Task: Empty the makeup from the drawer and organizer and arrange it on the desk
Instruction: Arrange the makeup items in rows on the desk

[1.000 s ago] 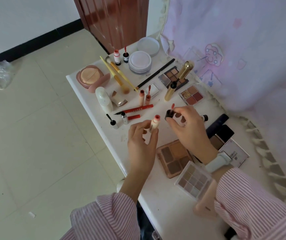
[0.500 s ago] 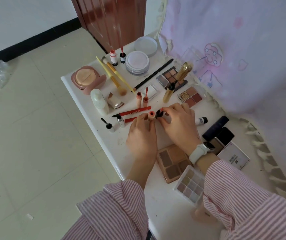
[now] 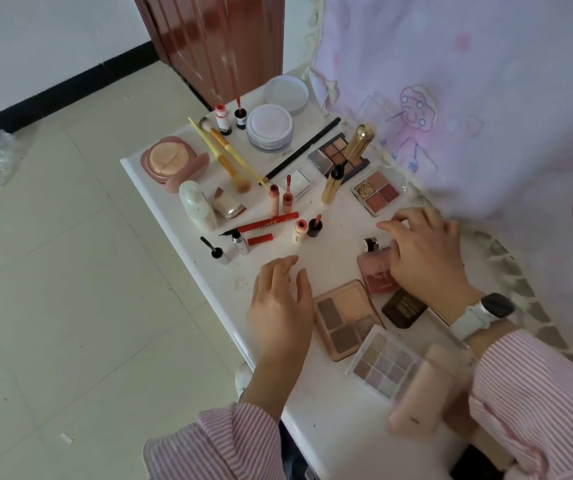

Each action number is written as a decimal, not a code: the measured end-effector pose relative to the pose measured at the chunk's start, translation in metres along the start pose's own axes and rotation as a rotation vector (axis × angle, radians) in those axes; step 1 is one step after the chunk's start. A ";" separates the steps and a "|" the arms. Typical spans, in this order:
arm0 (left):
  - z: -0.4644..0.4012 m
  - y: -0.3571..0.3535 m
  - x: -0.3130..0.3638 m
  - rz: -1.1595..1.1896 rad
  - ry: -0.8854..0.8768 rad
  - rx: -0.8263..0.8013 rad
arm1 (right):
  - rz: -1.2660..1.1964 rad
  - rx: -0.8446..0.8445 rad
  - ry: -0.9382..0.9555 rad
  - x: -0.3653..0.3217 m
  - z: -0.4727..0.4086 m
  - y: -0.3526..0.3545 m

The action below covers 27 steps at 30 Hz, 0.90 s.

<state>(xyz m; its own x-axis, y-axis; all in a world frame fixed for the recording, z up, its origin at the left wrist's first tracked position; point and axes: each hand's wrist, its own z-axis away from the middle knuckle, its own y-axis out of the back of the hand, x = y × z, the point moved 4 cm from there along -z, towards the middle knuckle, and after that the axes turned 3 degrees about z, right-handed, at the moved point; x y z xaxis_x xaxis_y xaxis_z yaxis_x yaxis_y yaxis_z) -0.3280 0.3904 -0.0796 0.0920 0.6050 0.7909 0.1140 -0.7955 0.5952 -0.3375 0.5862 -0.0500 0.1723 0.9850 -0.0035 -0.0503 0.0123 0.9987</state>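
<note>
Both hands have let go of the lip gloss tube (image 3: 299, 231) and its black cap (image 3: 314, 227), now upright on the desk (image 3: 326, 410), the left hand (image 3: 283, 306) empty with fingers loose, while the nearer right hand (image 3: 423, 254) spreads over a small black-capped tube (image 3: 372, 243) lying crosswise beneath it.

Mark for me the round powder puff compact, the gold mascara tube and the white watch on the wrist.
Powder puff compact (image 3: 168, 159), head view, centre of the puff.
Gold mascara tube (image 3: 330, 188), head view, middle of the gold barrel.
White watch (image 3: 472, 320), head view, on the white strap.
</note>
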 end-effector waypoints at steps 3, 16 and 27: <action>0.008 0.004 -0.001 -0.045 -0.071 -0.024 | 0.059 -0.117 -0.010 0.011 -0.003 -0.003; 0.022 0.018 0.000 0.017 -0.199 -0.164 | -0.590 -0.127 -0.009 -0.004 0.024 0.030; 0.028 0.035 0.017 0.074 -0.298 -0.189 | -1.183 -0.326 0.030 -0.068 0.065 0.025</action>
<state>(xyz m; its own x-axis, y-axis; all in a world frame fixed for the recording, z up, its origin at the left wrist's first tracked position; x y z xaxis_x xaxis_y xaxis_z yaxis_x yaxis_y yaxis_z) -0.2952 0.3740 -0.0497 0.3809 0.5071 0.7731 -0.0862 -0.8131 0.5757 -0.2862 0.5084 -0.0214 0.2563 0.3411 -0.9044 -0.1228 0.9396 0.3196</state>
